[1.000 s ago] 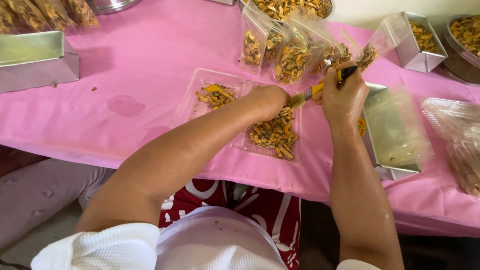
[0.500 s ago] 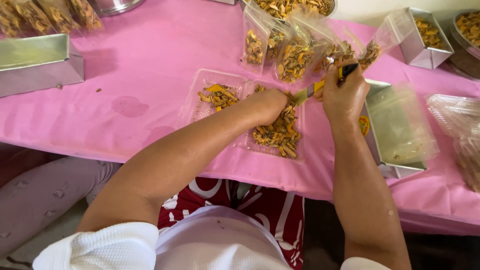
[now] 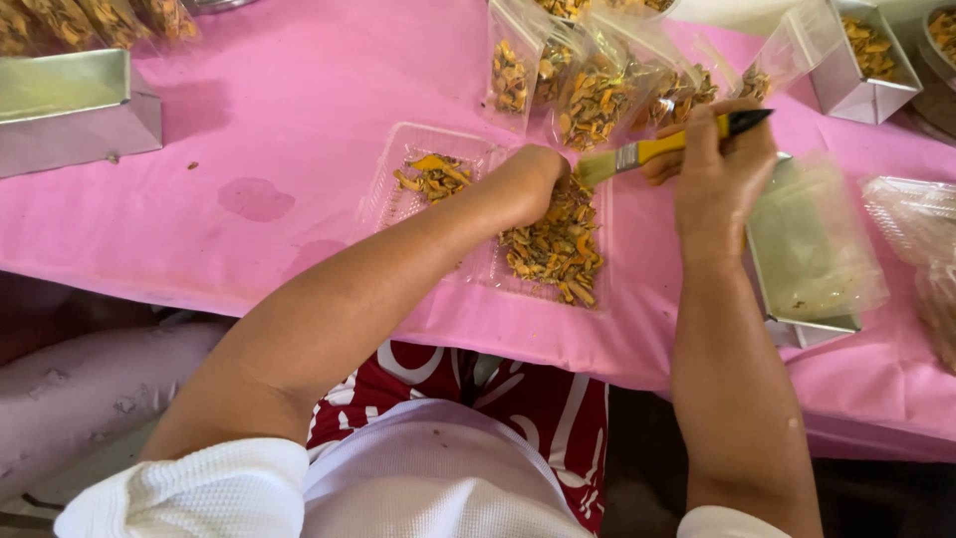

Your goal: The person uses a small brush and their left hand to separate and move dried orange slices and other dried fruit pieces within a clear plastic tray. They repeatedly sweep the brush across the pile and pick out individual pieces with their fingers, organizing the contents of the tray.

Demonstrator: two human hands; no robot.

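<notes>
Now the right hand (image 3: 722,169), fingers clamped on the yellow-handled brush (image 3: 657,149), has lifted slightly; the left hand (image 3: 528,179) stays curled in the tray's dried orange pieces (image 3: 558,249), its grip hidden.

Both bare forearms reach forward from white short sleeves. The left hand (image 3: 533,174) is curled into a loose fist, knuckles up, wrist bent down. The right hand (image 3: 719,159) is closed, thumb side turned left.

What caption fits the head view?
Right hand holds a yellow-handled brush; left hand rests in a clear tray.
</notes>
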